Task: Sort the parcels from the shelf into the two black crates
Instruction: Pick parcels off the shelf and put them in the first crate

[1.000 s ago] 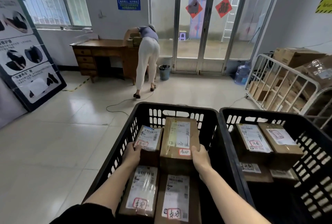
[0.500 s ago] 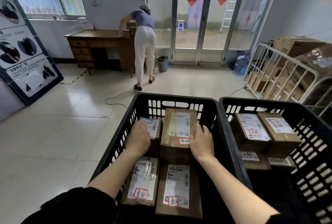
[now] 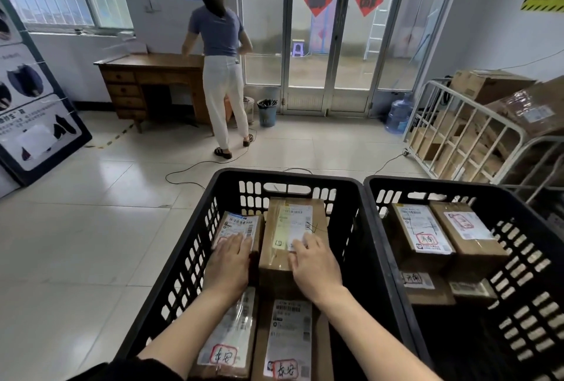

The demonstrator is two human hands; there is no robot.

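Note:
Two black crates stand side by side, the left crate (image 3: 283, 177) and the right crate (image 3: 433, 186). The left crate holds several taped cardboard parcels with white labels. My left hand (image 3: 229, 261) lies flat, fingers apart, on a small far-left parcel (image 3: 239, 225). My right hand (image 3: 316, 267) rests flat on a taller parcel (image 3: 290, 228) beside it. Two nearer parcels (image 3: 287, 341) with red-marked labels lie under my forearms. The right crate holds several parcels, two on top (image 3: 421, 234). The shelf is out of view.
A person (image 3: 222, 69) stands at a wooden desk (image 3: 143, 81) near glass doors. A white metal rack (image 3: 476, 136) with cardboard boxes stands at the right. A cable (image 3: 195, 166) lies on the tiled floor; a bin (image 3: 268, 111) and water jug (image 3: 398, 113) stand by the doors.
Both my hands slid from the near sides of the two far parcels up onto their tops. The person at the desk straightened up from bending over.

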